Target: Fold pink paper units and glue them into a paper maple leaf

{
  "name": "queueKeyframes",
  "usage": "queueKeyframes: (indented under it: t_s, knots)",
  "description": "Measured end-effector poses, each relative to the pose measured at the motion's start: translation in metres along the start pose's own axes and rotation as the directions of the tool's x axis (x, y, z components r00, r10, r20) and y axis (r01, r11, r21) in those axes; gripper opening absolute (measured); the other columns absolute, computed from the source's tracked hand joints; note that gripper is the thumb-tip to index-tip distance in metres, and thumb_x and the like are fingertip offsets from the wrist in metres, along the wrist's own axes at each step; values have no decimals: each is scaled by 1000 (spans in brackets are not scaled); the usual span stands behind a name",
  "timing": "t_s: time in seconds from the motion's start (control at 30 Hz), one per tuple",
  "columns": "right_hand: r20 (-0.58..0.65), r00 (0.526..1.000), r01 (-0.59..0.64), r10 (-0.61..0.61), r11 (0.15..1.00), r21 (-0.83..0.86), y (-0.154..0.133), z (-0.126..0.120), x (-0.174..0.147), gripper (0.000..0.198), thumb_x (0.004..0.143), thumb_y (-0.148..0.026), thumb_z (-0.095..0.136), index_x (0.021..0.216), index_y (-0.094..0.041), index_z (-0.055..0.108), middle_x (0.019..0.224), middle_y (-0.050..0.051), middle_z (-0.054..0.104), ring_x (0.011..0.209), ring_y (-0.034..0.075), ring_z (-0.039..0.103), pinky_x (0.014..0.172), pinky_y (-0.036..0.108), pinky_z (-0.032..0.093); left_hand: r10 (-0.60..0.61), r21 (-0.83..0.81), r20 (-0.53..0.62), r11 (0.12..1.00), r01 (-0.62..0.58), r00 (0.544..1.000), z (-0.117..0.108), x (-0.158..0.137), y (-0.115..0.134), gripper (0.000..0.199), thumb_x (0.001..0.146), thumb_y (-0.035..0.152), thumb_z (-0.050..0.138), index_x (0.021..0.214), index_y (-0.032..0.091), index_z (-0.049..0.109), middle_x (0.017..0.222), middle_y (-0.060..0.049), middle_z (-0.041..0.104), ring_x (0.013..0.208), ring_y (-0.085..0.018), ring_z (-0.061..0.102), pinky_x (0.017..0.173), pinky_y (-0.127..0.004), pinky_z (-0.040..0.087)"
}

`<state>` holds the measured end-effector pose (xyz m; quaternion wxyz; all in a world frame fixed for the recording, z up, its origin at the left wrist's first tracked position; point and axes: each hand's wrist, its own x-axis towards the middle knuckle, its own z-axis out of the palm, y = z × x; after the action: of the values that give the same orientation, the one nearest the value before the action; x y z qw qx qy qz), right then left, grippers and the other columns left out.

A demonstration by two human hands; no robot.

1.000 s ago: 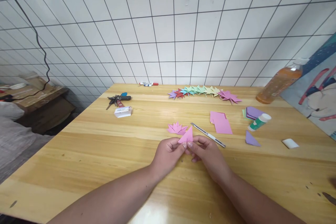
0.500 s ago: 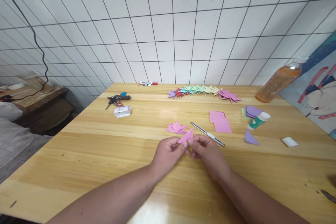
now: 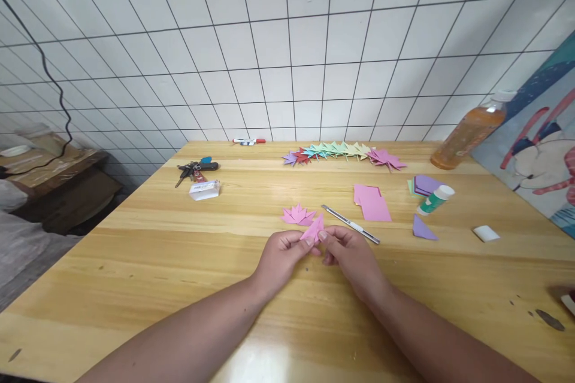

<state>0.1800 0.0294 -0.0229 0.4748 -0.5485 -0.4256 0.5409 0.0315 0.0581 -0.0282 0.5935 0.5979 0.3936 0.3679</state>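
A small folded piece of pink paper (image 3: 313,229) is pinched between both hands, its point facing up and away from me. My left hand (image 3: 283,254) closes on its left side, thumb on top. On the lower right edge, my right hand (image 3: 353,251) grips the same paper between thumb and fingers. Just beyond lies a pink folded-paper fan of pointed leaves (image 3: 297,214). A slim silver utility knife (image 3: 350,224) rests diagonally beyond my right hand. Flat pink paper squares (image 3: 376,203) lie farther to the right.
A curved row of coloured paper leaves (image 3: 344,151) lies near the tiled wall. To the right are a glue stick (image 3: 435,200), purple folded paper (image 3: 423,228), an eraser (image 3: 486,233) and a drink bottle (image 3: 469,131). Keys (image 3: 196,171), a small white box (image 3: 205,190) and a marker (image 3: 248,141) sit left.
The whole view has shifted slightly, so things appear a little farther left and higher. Both hands still hold the pink paper, and its tip looks narrower and a little more upright.
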Motion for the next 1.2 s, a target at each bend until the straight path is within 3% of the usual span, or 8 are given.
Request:
queueKeyframes:
  t_s: [0.17, 0.3, 0.53, 0.73, 1.0, 1.2]
  knots:
    - [-15, 1000, -6, 6, 1000, 8, -4, 1, -1, 32, 64, -47, 67, 71, -16, 62, 58, 0, 60, 48, 9, 49, 49, 22, 42, 26, -11, 37, 1000, -26, 999, -2, -1, 0, 31, 79, 39, 57, 84, 12, 71, 76, -8, 71, 73, -19, 62, 67, -27, 45]
    - [-43, 999, 12, -12, 1000, -13, -3, 0, 0, 32, 66, -48, 65, 68, -16, 60, 55, -2, 57, 45, 8, 48, 47, 21, 40, 24, -56, 40, 998, -22, 999, -2, -2, 0, 35, 85, 41, 48, 90, 12, 68, 76, -9, 70, 72, -19, 63, 67, -28, 45]
    - [-26, 1000, 11, -11, 1000, 11, -2, 1, 1, 31, 65, -46, 66, 64, -17, 56, 57, -2, 58, 45, 8, 47, 46, 21, 41, 15, 53, -20, 998, -14, 1000, 2, 0, 0, 29, 81, 38, 56, 72, 12, 67, 70, -6, 68, 67, -16, 59, 63, -24, 43]
    - [-57, 998, 22, -19, 998, 52, 0, 4, 1, 31, 69, -43, 64, 60, -18, 49, 57, -2, 57, 46, 8, 47, 47, 20, 42, 34, 103, -5, 994, -33, 999, 4, 0, 3, 30, 80, 39, 56, 70, 13, 69, 69, -5, 68, 67, -16, 60, 64, -24, 44]
    - [-89, 994, 79, -69, 991, 107, -1, 8, -1, 34, 72, -44, 62, 58, -18, 46, 50, -6, 48, 44, 7, 41, 46, 20, 39, 58, -8, 69, 998, -57, 996, 7, 0, 8, 30, 82, 35, 53, 68, 13, 68, 71, -6, 70, 70, -17, 64, 69, -26, 47]
    - [-54, 989, 140, -136, 987, 82, -2, 7, -3, 31, 74, -44, 60, 61, -19, 47, 53, -3, 53, 51, 10, 48, 49, 21, 40, 54, -49, 54, 997, -51, 997, 7, 1, 4, 25, 78, 36, 59, 73, 12, 66, 72, -5, 69, 71, -18, 62, 69, -28, 46]
